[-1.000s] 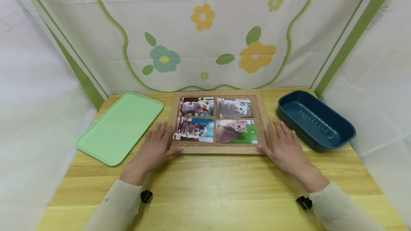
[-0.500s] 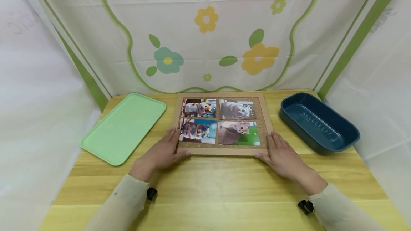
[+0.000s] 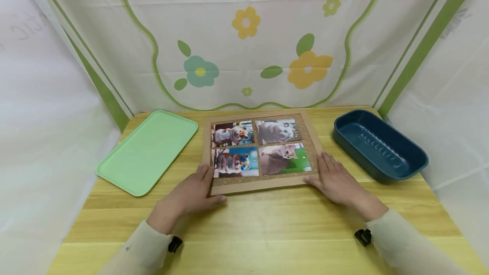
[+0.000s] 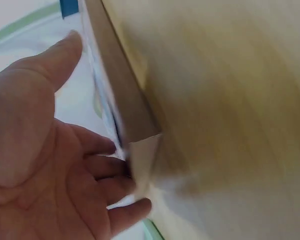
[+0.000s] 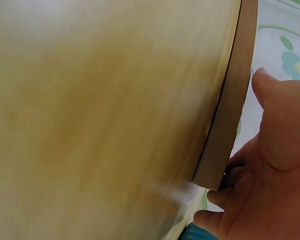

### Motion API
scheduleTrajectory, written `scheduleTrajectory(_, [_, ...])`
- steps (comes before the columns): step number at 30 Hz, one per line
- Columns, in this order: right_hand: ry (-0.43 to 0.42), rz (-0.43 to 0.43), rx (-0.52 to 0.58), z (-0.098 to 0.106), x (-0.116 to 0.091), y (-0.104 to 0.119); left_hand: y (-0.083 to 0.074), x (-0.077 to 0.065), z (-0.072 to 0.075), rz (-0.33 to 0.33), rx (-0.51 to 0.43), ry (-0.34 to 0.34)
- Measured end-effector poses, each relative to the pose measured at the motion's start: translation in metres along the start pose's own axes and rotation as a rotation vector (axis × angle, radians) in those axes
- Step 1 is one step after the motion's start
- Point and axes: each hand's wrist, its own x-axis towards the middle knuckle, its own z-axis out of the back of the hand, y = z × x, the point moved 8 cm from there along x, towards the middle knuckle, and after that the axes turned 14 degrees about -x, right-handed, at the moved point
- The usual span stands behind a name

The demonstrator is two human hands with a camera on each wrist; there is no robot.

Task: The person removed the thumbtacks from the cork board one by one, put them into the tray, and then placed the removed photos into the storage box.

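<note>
Left hand (image 3: 192, 193) and right hand (image 3: 338, 183) just touch the framed corkboard (image 3: 263, 185) (cute animal photos (image 3: 237, 162) on it), fingers loosely extended.

The worktop (image 3: 267, 228) is finished in pale yellow wood grain, streaked from side to side. On its left, a light green tray (image 3: 149, 152) with rounded corners is laid at a slant; on its right, a deep, dark blue basin (image 3: 378, 145) is set at the opposite slant. Between them, apart from both, a wood-framed corkboard (image 3: 263, 185) is positioned slightly askew.
</note>
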Motion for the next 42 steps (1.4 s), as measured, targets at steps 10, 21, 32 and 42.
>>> scheduleTrajectory(10, [0.028,-0.006,-0.013,-0.001,0.016,-0.011,-0.039,-0.038,-0.014,0.006,0.103,0.116])
scheduleTrajectory(21, [0.000,-0.063,-0.012,0.005,0.014,-0.006,-0.049,-0.036,0.003,-0.062,0.085,0.194])
scheduleTrajectory(32, [-0.074,-0.095,0.079,0.015,-0.030,0.037,-0.006,0.068,0.054,-0.173,0.097,0.007])
scheduleTrajectory(42, [-0.013,-0.105,0.096,0.008,-0.048,0.056,0.027,0.124,0.060,-0.082,0.130,-0.013])
